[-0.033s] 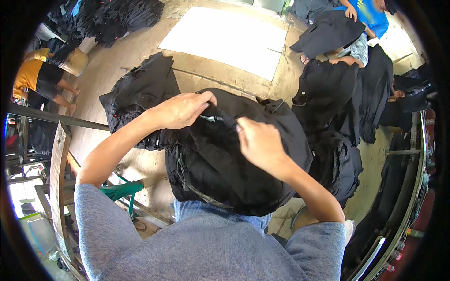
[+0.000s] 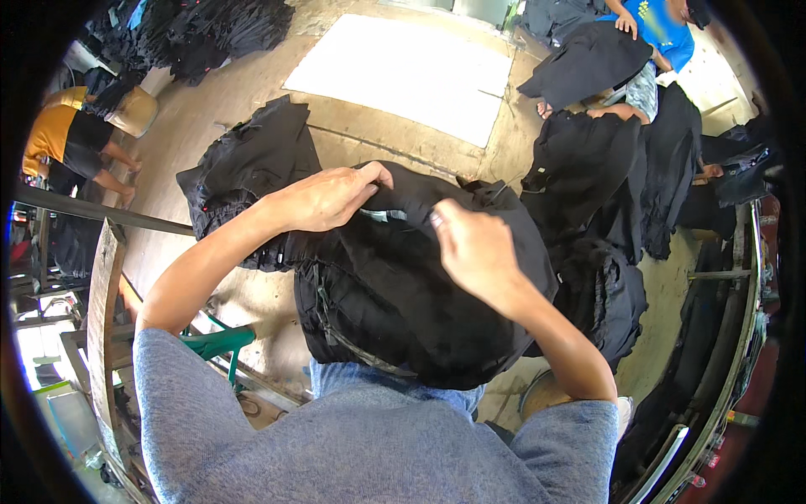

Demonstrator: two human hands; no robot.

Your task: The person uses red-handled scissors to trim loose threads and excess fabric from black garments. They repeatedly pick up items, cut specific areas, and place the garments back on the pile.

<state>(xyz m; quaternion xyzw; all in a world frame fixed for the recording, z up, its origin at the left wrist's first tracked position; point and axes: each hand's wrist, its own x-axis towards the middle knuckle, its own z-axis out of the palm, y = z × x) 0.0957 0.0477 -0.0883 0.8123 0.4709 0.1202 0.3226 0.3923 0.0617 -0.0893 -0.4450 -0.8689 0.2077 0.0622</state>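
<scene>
A black garment [image 2: 411, 294] lies bunched over my lap, its folds spread across both thighs. At its far edge my left hand [image 2: 327, 198] is closed, thumb and fingers pinching the cloth. My right hand [image 2: 477, 252] is closed too, with the thumb against curled fingers on the same cloth; exactly what sits under its fingertips is hard to make out. Between the hands a stretch of black fabric runs, and a small pale label [image 2: 386, 216] shows just below it. A drawstring-like cord [image 2: 353, 343] hangs along the garment's near left side.
Black garment piles lie left [image 2: 260, 155] and right [image 2: 588, 160] of my lap. A wooden post [image 2: 104, 311] and green chair [image 2: 214, 343] stand at left. A person in blue [image 2: 663, 34] handles black cloth at far right; another in orange [image 2: 52, 126] bends at left.
My right hand has shifted slightly to the right, away from my left hand, and the cloth between them has moved a little. My left hand has barely moved.
</scene>
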